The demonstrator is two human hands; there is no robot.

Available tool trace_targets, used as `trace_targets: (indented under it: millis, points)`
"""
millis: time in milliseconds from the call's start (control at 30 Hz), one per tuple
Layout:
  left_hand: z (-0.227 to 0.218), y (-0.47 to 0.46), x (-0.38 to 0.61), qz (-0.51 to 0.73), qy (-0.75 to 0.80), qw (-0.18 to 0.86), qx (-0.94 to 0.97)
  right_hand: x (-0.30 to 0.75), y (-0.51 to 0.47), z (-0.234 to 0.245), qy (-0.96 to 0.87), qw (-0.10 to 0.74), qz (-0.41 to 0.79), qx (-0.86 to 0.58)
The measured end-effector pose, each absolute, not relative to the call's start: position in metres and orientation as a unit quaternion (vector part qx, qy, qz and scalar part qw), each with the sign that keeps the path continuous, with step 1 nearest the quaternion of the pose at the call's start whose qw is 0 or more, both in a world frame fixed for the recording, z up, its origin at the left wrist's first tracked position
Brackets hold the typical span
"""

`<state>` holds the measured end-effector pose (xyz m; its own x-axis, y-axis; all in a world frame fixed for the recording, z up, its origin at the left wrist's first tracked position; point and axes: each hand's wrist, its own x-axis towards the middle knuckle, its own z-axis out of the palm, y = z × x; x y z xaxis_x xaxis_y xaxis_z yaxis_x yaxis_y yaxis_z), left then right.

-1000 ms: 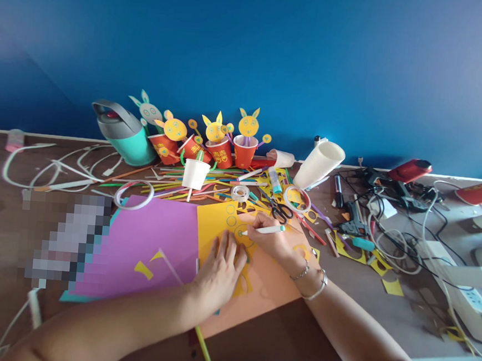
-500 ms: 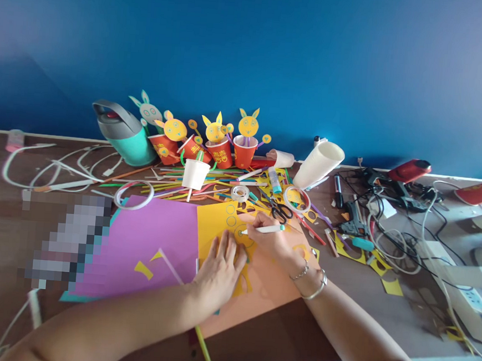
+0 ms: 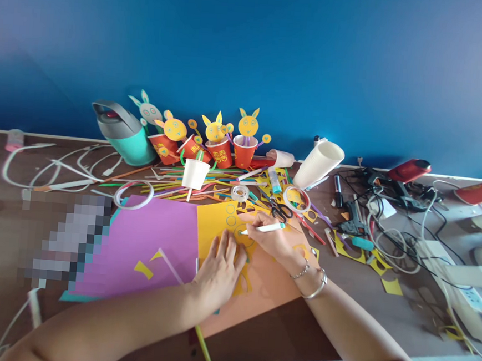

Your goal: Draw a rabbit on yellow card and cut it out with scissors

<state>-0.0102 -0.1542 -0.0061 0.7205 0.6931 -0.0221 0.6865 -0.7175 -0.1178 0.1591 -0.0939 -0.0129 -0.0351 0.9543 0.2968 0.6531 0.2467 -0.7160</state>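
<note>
My right hand [image 3: 273,238] pinches a white marker [image 3: 265,228] with a green end, its tip touching a yellow paper sheet [image 3: 210,222]. Small circles are drawn in green on that sheet, and the tip is at a larger drawn circle. My left hand [image 3: 222,265] lies flat on the yellow paper with fingers stretched out, just left of the marker. Beneath my right wrist spreads an orange paper sheet [image 3: 272,291]. To the left lies a purple sheet [image 3: 149,234] with yellow scraps [image 3: 144,269] on it.
Red paper cups [image 3: 244,152] with paper animal heads stand along the blue wall, near a teal flask [image 3: 129,141]. Behind the sheets lie scissors [image 3: 281,210], tape rolls [image 3: 240,193] and coloured sticks. White stacked cups [image 3: 319,164] lean at the back; cables and glue guns [image 3: 352,220] crowd the right.
Almost nothing differs. The marker and my right hand have shifted very slightly at the drawn circle; my left hand stays in place.
</note>
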Motion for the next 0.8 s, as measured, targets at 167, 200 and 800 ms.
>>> trace_targets:
  millis: [167,200,800]
  points:
    - [-0.006,-0.155,-0.010,0.031,-0.375,0.044,-0.926,0.160,-0.091,-0.012,-0.725,0.371,0.232,-0.532]
    - [-0.006,-0.155,-0.010,0.030,-0.376,0.042,-0.925,0.160,-0.091,-0.012,-0.724,0.370,0.237,-0.531]
    - [-0.005,-0.155,-0.010,0.039,-0.387,0.038,-0.921,0.169,-0.101,-0.016,-0.595,0.446,0.289,-0.603]
